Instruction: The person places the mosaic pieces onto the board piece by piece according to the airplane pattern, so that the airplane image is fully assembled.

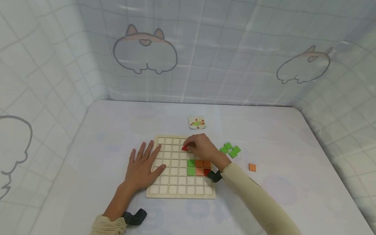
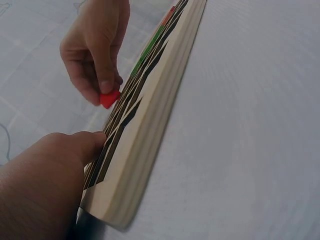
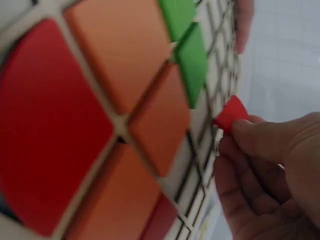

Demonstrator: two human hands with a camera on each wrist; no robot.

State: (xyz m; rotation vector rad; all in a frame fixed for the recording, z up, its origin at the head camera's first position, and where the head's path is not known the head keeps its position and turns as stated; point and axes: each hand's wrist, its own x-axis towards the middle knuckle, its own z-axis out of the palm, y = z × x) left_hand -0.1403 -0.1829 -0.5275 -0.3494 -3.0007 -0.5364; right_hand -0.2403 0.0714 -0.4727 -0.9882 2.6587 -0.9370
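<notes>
A wooden grid board [image 1: 182, 197] lies flat on the table. Thumb and fingertips of my right hand [image 1: 202, 147] pinch a small red tile [image 3: 231, 114] with one rounded side, close over the cells in the board's upper middle. My left hand [image 1: 141, 172] rests with spread, straight fingers along the board's left edge, its thumb over the outer cells. In the right part of the grid sit green tiles [image 1: 191, 163], orange tiles [image 1: 199, 163] and a red rounded tile [image 3: 52, 130]. My right hand and forearm hide part of the board's right side.
Several loose green tiles [image 1: 233, 153] lie right of the board, and a single orange tile [image 1: 252, 167] is farther right. Behind the board is a small card [image 1: 196, 123] printed with a coloured pattern. A pale curtain [image 1: 210, 79] with cartoon drawings hangs around the table.
</notes>
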